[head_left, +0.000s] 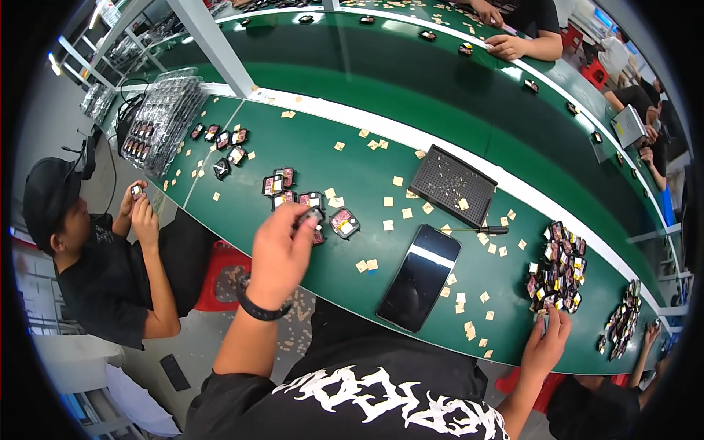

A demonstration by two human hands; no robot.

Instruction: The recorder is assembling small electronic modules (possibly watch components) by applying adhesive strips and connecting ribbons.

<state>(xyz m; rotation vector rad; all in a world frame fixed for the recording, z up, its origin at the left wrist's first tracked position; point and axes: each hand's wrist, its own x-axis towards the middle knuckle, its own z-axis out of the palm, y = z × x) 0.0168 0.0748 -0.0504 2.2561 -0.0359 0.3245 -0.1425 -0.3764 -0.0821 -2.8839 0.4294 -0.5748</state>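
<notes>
My left hand reaches over the near edge of the green bench. Its fingertips are closed on a small black module in a loose group of similar modules with red-and-white faces. My right hand lies at the bench's near right edge. Its fingers touch the bottom of a heaped pile of the same modules. Whether it grips one is hidden by the fingers.
A dark phone lies between my hands, beyond it a black perforated tray and a thin tool. Tan paper squares litter the bench. Clear blister trays are stacked far left. A seated person holds a module; others work opposite.
</notes>
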